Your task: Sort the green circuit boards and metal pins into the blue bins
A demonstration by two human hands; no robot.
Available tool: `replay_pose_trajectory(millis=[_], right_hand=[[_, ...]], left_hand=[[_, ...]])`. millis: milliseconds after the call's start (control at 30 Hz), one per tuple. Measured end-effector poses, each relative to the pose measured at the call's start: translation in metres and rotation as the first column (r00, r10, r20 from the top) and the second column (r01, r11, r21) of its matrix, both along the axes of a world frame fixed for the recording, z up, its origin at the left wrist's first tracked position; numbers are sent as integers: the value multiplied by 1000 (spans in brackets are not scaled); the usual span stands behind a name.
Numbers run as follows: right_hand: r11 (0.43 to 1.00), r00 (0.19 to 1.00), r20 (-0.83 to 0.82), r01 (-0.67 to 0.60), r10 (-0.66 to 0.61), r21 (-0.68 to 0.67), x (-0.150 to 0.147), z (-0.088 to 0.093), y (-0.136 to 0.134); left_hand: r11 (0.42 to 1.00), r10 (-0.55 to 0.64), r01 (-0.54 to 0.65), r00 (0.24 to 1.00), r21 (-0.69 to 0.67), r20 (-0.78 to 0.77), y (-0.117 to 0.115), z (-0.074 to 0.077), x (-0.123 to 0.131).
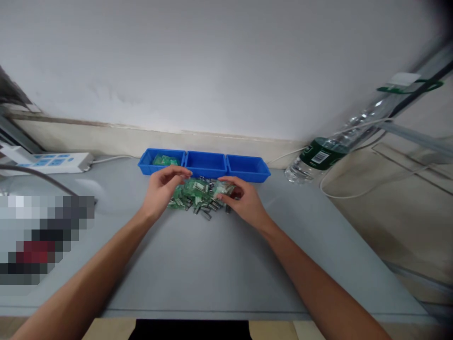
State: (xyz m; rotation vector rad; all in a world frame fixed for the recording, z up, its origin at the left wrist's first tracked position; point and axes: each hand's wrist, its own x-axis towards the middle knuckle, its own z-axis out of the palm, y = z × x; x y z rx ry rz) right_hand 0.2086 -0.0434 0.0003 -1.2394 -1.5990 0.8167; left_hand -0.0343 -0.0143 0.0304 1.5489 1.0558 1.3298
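A heap of small green circuit boards with metal plugs (199,197) lies on the grey table (212,264) in front of three blue bins. My left hand (161,191) curls over the heap's left side, fingers bent, thumb and fingertips close together; what they pinch is too small to make out. My right hand (242,198) rests on the heap's right side, fingers closed round a green board (223,189). The left blue bin (161,161) holds several green boards. The middle bin (206,164) and the right bin (247,167) show only blue insides.
A white power strip (53,162) with a cable lies at the back left. A plastic water bottle (325,153) lies on its side at the back right, beside white cables. A blurred-out patch covers the table's left. The wall stands right behind the bins.
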Motion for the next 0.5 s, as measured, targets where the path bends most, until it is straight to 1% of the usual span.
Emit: replay_pose_trajectory(millis=[67, 133, 200, 267, 400, 500], right_hand=[[1000, 993, -119, 9, -12, -26, 0, 2, 1], [999, 981, -192, -13, 4, -41, 1, 4, 1], [998, 979, -198, -52, 42, -43, 2, 8, 0], [995, 981, -176, -90, 82, -41, 3, 11, -1], [984, 970, -191, -165, 150, -63, 1, 12, -5], [980, 964, -215, -181, 158, -87, -3, 9, -5]], left_hand=[[998, -60, 62, 994, 20, -90, -5, 2, 3], [988, -145, 151, 977, 25, -158, -8, 4, 6], [967, -241, 252, 948, 26, -205, -11, 6, 8], [948, -305, 319, 924, 22, -230, -14, 6, 8], [930, -354, 367, 904, 10, -241, -16, 4, 9], [920, -379, 392, 891, -1, -250, -18, 2, 10]])
